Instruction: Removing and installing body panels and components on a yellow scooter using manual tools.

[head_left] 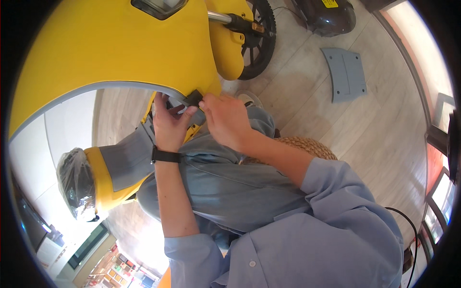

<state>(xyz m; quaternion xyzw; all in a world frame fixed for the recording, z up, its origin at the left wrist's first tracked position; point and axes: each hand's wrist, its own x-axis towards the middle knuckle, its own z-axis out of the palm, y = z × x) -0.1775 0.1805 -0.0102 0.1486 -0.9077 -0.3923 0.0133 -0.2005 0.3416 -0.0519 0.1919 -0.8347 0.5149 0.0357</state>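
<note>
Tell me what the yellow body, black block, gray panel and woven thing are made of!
Yellow body: probably painted plastic or metal, smooth with a soft sheen.
Black block: perhaps rubber or plastic; it looks dull, but it's too small to tell.
Gray panel: likely plastic, matte, evenly colored.
Woven thing: apparently straw-like fiber, with rough, tan braids.

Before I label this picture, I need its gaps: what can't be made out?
In the head view:
Left hand: some fingertips, behind the yellow panel.
Black piece: right end, under the right hand.
Wheel: part cut off by the top edge.
Woven item: partly behind right forearm and jeans.
Small goods, lower left: too small and blurred.
</note>
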